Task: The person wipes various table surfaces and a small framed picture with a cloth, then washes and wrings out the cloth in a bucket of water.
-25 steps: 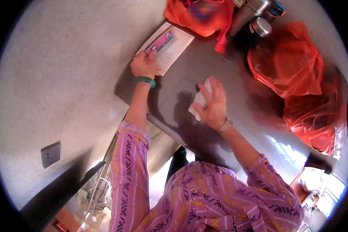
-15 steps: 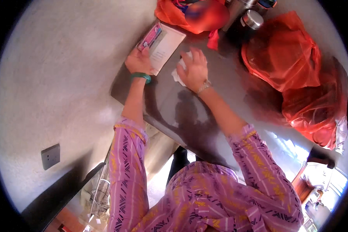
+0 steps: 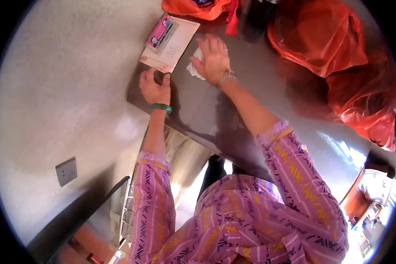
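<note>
My left hand (image 3: 155,89) is at the near edge of a flat cream-coloured book or box (image 3: 173,46), its thumb and fingers apart and holding nothing. A green bangle circles that wrist. On the cream item's left side lies a small pink packet (image 3: 160,33). To the right, my right hand (image 3: 213,59) presses a crumpled white cloth or tissue (image 3: 195,68) onto the dark tabletop (image 3: 198,112). Its palm covers most of the cloth, and a watch or metal bracelet is on the wrist.
An orange-red plastic bag (image 3: 193,9) sits at the far edge, beside a dark bottle (image 3: 259,17). More red bags (image 3: 317,39) cover the right side. A pale wall (image 3: 70,88) with a socket plate (image 3: 66,172) borders the table on the left.
My left hand has let go of the cream item and drawn back toward me. My right hand, with the cloth, has shifted slightly across the tabletop. The view has tilted.
</note>
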Available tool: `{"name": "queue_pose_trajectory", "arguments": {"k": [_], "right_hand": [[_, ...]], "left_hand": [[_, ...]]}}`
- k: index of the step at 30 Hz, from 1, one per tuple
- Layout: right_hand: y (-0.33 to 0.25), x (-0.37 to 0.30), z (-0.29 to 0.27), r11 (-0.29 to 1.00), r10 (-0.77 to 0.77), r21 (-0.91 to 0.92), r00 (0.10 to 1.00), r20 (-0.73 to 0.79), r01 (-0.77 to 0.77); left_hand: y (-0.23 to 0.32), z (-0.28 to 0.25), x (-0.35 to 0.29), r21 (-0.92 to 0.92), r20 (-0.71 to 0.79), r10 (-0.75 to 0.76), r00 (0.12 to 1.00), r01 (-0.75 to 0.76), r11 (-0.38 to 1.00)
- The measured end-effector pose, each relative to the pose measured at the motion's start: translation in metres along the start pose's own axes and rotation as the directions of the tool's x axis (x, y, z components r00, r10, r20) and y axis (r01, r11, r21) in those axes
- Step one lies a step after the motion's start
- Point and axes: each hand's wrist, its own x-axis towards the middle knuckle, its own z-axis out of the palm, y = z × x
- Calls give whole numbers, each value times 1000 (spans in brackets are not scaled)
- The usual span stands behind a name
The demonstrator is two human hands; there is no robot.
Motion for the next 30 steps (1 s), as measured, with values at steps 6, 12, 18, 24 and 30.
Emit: {"name": "queue_pose_trajectory", "arguments": {"k": [6,12,18,24,30], "right_hand": [[-46,-42,-16,1000,13,-24,999,53,-12],[-102,-80,-8,978,-206,107,915,346,179],[-141,-34,67,936,-349,137,908,234,324],[-157,3,93,964,-267,63,939,218,260],[-129,-47,49,935,-311,248,924,224,254]], "left_hand": [[-25,-78,23,15,-191,191,963,-192,981],[7,-208,93,338,-319,555,768,-454,824],[-16,-248,117,605,-289,629,722,-372,704],[-37,-234,127,744,-229,650,725,-300,597],[-41,-235,122,767,-213,652,728,-289,573]]}}
